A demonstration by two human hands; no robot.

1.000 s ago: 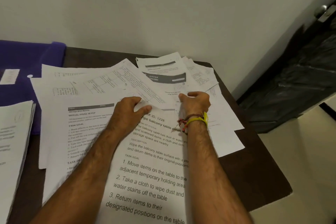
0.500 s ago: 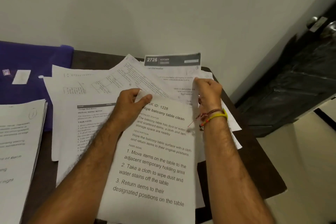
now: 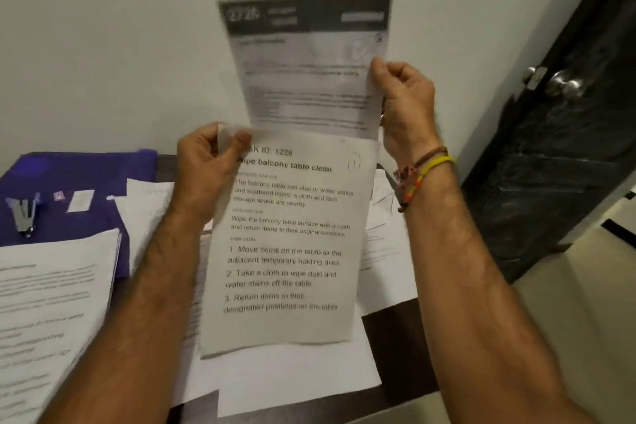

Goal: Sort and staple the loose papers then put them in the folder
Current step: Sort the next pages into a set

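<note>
Lifted off the table now, the left hand (image 3: 206, 162) pinches the balcony sheet (image 3: 285, 241), the right hand (image 3: 406, 107) the banner sheet (image 3: 309, 62).

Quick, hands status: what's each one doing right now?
Left hand: pinches the top-left corner of the "Wipe balcony table clean" sheet.
Right hand: grips the right edge of the dark-header sheet.

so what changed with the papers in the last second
Both sheets came up off the table. The left hand lifted the balcony sheet by its top corner; the right hand took the dark-header sheet from the pile and raised it higher. The stapler stayed on the purple folder.
</note>
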